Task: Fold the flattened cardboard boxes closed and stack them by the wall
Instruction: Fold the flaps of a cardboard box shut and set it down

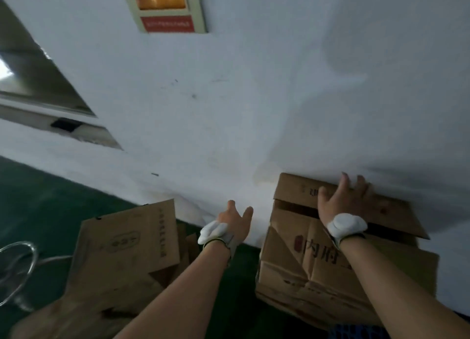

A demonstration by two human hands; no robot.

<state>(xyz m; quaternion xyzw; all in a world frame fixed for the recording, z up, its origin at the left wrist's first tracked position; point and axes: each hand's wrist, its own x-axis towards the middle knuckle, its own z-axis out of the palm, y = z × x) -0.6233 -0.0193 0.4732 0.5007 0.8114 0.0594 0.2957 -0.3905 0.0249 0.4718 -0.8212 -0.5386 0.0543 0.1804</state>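
Note:
A stack of brown cardboard boxes (318,262) stands against the white wall (229,109) at the lower right. The top box (391,209) has a flap lying flat, with a dark gap along its edge. My right hand (340,201) presses flat on that top box, fingers spread, holding nothing. My left hand (235,221) hovers in the air left of the stack, fingers apart and empty. Flattened cardboard boxes (122,257) lie in a loose pile on the green floor at the lower left.
The green floor (38,198) meets the wall along a slanted line. A clear hose loop (17,270) lies at the far left. A metal-framed opening (38,79) sits in the wall at left, and a red-and-amber wall cabinet (165,8) hangs high up.

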